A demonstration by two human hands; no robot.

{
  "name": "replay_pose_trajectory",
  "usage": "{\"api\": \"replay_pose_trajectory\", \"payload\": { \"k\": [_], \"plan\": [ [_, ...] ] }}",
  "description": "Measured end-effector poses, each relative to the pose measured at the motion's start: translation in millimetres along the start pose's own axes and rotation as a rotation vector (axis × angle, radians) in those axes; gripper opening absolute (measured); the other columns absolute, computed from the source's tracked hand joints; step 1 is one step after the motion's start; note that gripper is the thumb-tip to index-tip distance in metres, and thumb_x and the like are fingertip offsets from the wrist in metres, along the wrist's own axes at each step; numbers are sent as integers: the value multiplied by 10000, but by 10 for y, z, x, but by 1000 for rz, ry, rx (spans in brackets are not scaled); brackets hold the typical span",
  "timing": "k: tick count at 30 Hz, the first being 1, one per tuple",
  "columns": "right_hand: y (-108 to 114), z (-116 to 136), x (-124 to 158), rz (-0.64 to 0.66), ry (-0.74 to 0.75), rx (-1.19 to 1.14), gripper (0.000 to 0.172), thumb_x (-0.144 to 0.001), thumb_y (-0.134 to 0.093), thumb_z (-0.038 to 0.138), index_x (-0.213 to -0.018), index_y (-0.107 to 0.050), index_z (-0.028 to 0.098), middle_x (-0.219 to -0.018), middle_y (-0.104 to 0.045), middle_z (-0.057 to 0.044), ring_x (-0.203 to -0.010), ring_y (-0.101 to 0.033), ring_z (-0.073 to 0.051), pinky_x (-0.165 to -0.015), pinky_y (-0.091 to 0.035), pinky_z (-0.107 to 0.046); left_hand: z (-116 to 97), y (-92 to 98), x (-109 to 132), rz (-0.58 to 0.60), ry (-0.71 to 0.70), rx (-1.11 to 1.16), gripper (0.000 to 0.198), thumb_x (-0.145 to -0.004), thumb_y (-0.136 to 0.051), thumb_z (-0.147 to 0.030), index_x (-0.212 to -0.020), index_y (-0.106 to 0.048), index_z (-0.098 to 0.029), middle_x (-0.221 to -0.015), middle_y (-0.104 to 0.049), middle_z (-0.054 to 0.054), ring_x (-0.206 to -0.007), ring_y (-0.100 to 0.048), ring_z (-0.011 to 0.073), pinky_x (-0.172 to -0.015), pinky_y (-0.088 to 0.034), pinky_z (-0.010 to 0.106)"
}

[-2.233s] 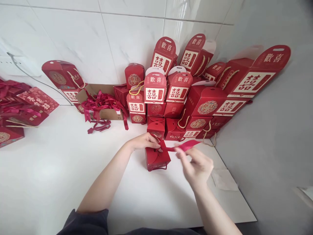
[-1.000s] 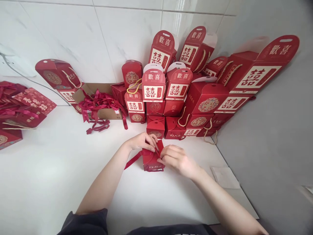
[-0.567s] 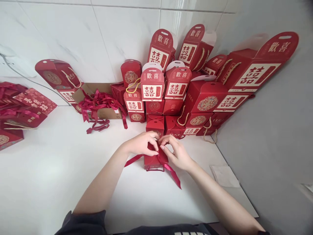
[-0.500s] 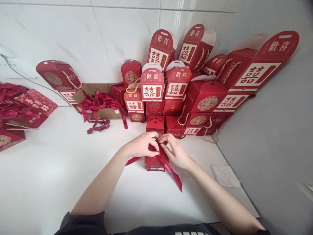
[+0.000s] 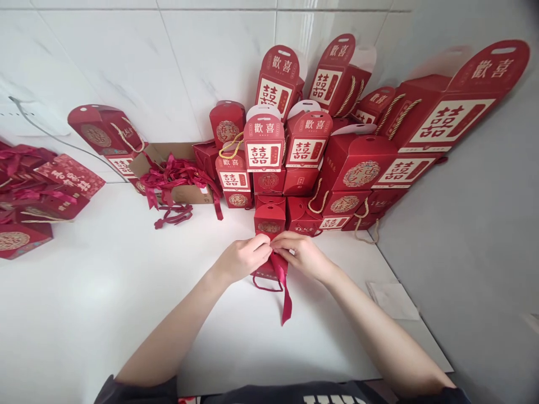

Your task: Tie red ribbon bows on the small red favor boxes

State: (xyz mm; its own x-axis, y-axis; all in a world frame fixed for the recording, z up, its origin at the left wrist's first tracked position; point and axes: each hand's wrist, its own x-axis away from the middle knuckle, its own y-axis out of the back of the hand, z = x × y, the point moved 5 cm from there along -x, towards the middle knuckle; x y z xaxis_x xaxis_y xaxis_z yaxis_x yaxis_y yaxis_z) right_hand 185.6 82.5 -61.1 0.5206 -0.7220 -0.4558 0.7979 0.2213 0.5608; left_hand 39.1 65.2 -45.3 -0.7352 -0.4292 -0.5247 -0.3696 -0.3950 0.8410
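A small red gift box (image 5: pixel 260 270) with a dark red cord handle (image 5: pixel 268 287) sits on the white table, partly covered by my hands. Over its top runs a crimson satin ribbon (image 5: pixel 285 292), one tail hanging down the near side. My left hand (image 5: pixel 251 253) is closed, thumb and fingers pinching the ribbon above the box. Pressed up beside it, my right hand (image 5: pixel 297 252) also pinches the ribbon, its fingertips almost touching the left ones. The exact spot where the ribbon meets my fingers is mostly hidden.
Stacked red gift boxes (image 5: pixel 306 150) stand against the tiled wall behind my hands. A cardboard box (image 5: pixel 191 194) of crimson ribbons is left of them. More red boxes (image 5: pixel 25 235) lie far left. A white sheet (image 5: pixel 393 300) rests near the right edge, beside a grey wall.
My left hand has closed further round the ribbon, and both hands sit closer together. The ribbon tail at left is out of sight; the near tail hangs straighter.
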Motion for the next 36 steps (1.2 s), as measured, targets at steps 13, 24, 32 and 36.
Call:
{"api": "replay_pose_trajectory", "payload": {
  "k": [13,24,32,36],
  "plan": [
    [54,-50,-32,-19,-44,92,147,-842,-524,100,-929,-602,190,-899,-666,-43,-719,-604,-140,-655,-488,-251,149,-78,69,-67,180,436,127,-891,-541,-149,-841,-646,-198,-813,-666,7,-669,-614,87,-645,-503,196],
    [65,-31,-47,-67,-1,84,263,-822,-525,89,-1050,-573,212,-996,-669,-54,-942,-604,-204,-875,-463,-367,167,-80,67,-72,186,457,111,-886,-554,-149,-838,-643,-195,-813,-658,9,-675,-611,85,-644,-492,189],
    [41,47,-77,-33,60,259,249,-798,-524,80,-1004,-564,215,-958,-665,-43,-964,-591,-208,-1059,-339,-478,176,-107,75,-49,195,483,124,-896,-539,-157,-842,-644,-195,-831,-649,20,-699,-616,97,-662,-502,199],
    [9,62,-87,62,74,202,291,-798,-519,80,-1046,-542,230,-991,-671,-16,-982,-605,-185,-1133,-252,-504,173,-109,73,-53,194,492,115,-893,-546,-154,-853,-648,-191,-848,-655,26,-713,-621,99,-682,-510,202]
  ]
}}
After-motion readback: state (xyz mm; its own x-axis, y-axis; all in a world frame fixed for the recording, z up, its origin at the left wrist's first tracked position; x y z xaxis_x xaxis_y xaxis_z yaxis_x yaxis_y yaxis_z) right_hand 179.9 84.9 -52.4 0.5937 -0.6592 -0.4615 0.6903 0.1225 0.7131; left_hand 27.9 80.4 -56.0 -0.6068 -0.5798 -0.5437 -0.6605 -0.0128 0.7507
